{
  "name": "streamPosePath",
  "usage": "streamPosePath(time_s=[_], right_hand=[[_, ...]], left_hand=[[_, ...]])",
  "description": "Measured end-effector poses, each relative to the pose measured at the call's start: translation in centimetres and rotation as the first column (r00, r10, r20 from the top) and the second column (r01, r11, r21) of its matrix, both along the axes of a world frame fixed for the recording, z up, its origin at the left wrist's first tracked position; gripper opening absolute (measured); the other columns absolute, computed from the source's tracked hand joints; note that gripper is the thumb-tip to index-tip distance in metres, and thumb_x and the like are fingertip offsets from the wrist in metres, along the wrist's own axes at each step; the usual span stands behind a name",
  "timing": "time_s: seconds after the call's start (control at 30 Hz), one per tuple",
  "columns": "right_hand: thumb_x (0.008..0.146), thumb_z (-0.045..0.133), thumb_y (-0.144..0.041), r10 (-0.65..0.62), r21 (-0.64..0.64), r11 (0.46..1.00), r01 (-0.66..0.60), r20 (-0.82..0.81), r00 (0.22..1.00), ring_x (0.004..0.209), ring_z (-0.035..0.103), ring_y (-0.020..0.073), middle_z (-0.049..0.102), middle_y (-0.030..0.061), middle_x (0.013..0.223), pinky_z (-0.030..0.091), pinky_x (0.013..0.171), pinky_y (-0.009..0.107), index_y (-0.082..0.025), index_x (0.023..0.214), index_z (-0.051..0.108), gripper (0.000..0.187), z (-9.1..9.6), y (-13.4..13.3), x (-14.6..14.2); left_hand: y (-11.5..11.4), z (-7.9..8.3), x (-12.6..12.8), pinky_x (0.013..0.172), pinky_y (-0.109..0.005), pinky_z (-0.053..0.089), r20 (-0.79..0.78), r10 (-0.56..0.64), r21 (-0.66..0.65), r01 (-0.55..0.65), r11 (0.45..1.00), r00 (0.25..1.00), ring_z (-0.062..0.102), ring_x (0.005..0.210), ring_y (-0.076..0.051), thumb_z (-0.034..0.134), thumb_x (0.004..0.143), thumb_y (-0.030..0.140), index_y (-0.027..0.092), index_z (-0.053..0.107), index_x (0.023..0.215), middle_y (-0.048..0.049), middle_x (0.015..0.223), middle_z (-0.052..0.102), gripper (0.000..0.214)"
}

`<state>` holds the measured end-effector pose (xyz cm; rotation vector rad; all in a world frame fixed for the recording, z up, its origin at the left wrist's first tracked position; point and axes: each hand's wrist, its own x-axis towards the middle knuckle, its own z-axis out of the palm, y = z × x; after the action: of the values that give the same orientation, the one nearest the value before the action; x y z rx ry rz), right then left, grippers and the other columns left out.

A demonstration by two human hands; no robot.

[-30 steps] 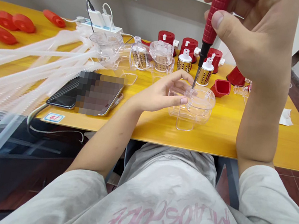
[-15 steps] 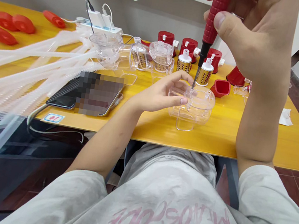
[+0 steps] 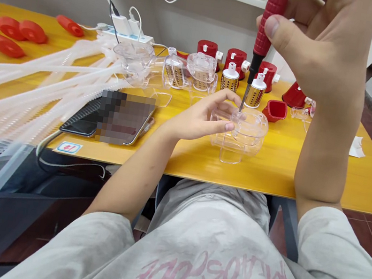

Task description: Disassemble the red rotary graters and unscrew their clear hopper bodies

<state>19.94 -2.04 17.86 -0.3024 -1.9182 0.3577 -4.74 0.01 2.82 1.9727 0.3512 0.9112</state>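
My right hand (image 3: 316,42) is raised at the top and wrapped round the red and black handle of a screwdriver (image 3: 270,25). Its shaft points down, slightly tilted, and the tip meets the top of a clear plastic housing (image 3: 250,126) at the near middle of the table. From the left side my left hand (image 3: 207,117) grips this housing, with the thumb in front and the fingers behind it. Part of the housing is hidden behind those fingers. Whether a screw sits under the tip is too small to tell.
Behind stand more clear housings (image 3: 201,68), metal grater drums (image 3: 230,78) and red bases (image 3: 237,58). A red cup (image 3: 275,110) lies to the right. At left are tablets (image 3: 128,122), long clear plastic strips (image 3: 48,88), red parts (image 3: 33,31) and a power strip (image 3: 128,34).
The whole view has shifted very slightly. Both hands, the screwdriver and the housing keep nearly the same positions relative to one another.
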Motion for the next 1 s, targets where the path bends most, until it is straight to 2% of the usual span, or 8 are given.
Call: streamPosePath(time_s=[0.17, 0.23, 0.37, 0.5, 0.63, 0.8, 0.9, 1.0], right_hand=[[0.093, 0.065, -0.012, -0.066, 0.071, 0.996, 0.062, 0.053, 0.996, 0.112, 0.076, 0.0111, 0.082, -0.0058, 0.123, 0.076, 0.1, 0.026, -0.02, 0.128, 0.083, 0.041, -0.1, 0.9, 0.1], [0.098, 0.078, -0.026, -0.099, 0.139, 0.986, 0.089, 0.067, 0.993, 0.101, 0.075, 0.0093, 0.084, -0.0074, 0.121, 0.073, 0.088, 0.02, -0.024, 0.127, 0.086, 0.031, 0.0, 1.6, 0.2], [0.095, 0.094, -0.049, -0.105, 0.154, 0.984, 0.093, 0.071, 0.992, 0.098, 0.075, 0.0118, 0.085, -0.0053, 0.123, 0.074, 0.081, 0.02, -0.026, 0.127, 0.086, 0.041, 0.2, 1.8, 0.3], [0.101, 0.079, -0.036, -0.073, 0.071, 0.995, 0.068, 0.065, 0.995, 0.122, 0.077, 0.0144, 0.082, -0.0037, 0.13, 0.077, 0.096, 0.026, -0.022, 0.133, 0.08, 0.035, 0.1, 0.5, 0.0], [0.105, 0.07, -0.029, -0.05, 0.055, 0.997, 0.046, 0.074, 0.996, 0.121, 0.076, 0.0135, 0.08, -0.0037, 0.125, 0.075, 0.105, 0.029, -0.021, 0.129, 0.081, 0.028, 0.1, 0.1, -0.2], [0.1, 0.089, -0.058, -0.146, 0.178, 0.976, 0.128, 0.087, 0.986, 0.105, 0.077, 0.0122, 0.083, -0.0042, 0.12, 0.072, 0.082, 0.022, -0.022, 0.128, 0.086, 0.046, 0.1, 1.5, 0.3], [0.098, 0.094, -0.044, -0.14, 0.167, 0.978, 0.125, 0.08, 0.987, 0.11, 0.082, 0.0141, 0.085, -0.0052, 0.119, 0.072, 0.083, 0.02, -0.023, 0.129, 0.088, 0.038, 0.1, 1.7, 0.5], [0.096, 0.077, -0.015, -0.112, 0.128, 0.987, 0.102, 0.075, 0.991, 0.116, 0.082, 0.0125, 0.085, -0.0064, 0.12, 0.072, 0.091, 0.017, -0.021, 0.129, 0.086, 0.034, 0.2, 1.0, 0.5]], left_hand=[[0.0, 0.0, 0.0, 0.099, -0.035, 0.071, 0.004, -0.009, -0.016, 0.009, 1.0, 1.0, 0.087, 0.123, -0.029, 0.096, 0.097, 0.058, 0.029, 0.062, 0.138, -0.0074, 0.125, 0.083, 0.061], [0.0, 0.0, 0.0, 0.099, -0.036, 0.071, 0.002, -0.01, -0.021, 0.01, 1.0, 1.0, 0.087, 0.124, -0.029, 0.097, 0.097, 0.057, 0.029, 0.062, 0.137, -0.0075, 0.127, 0.084, 0.06], [0.0, 0.0, 0.0, 0.099, -0.036, 0.071, 0.002, -0.013, -0.014, 0.013, 1.0, 1.0, 0.087, 0.124, -0.029, 0.096, 0.098, 0.057, 0.03, 0.063, 0.137, -0.0072, 0.127, 0.084, 0.059], [0.0, 0.0, 0.0, 0.097, -0.035, 0.072, -0.003, 0.003, -0.001, -0.003, 1.0, 1.0, 0.088, 0.123, -0.028, 0.094, 0.098, 0.058, 0.029, 0.062, 0.138, -0.0073, 0.125, 0.084, 0.059], [-0.1, 0.0, 0.0, 0.097, -0.033, 0.072, 0.0, -0.008, -0.011, 0.008, 1.0, 1.0, 0.088, 0.124, -0.028, 0.095, 0.098, 0.056, 0.029, 0.061, 0.137, -0.0076, 0.127, 0.083, 0.058], [0.0, 0.0, 0.0, 0.097, -0.034, 0.071, 0.006, -0.015, -0.016, 0.015, 1.0, 1.0, 0.087, 0.125, -0.028, 0.096, 0.098, 0.057, 0.03, 0.061, 0.138, -0.0083, 0.128, 0.084, 0.06], [0.0, -0.1, 0.0, 0.096, -0.033, 0.071, 0.01, -0.012, -0.013, 0.012, 1.0, 1.0, 0.087, 0.126, -0.028, 0.096, 0.098, 0.055, 0.029, 0.061, 0.138, -0.0075, 0.126, 0.083, 0.059], [-0.1, 0.0, 0.0, 0.094, -0.03, 0.07, 0.016, -0.023, -0.014, 0.023, 1.0, 1.0, 0.087, 0.129, -0.029, 0.096, 0.099, 0.053, 0.028, 0.061, 0.137, -0.0075, 0.125, 0.082, 0.058]])
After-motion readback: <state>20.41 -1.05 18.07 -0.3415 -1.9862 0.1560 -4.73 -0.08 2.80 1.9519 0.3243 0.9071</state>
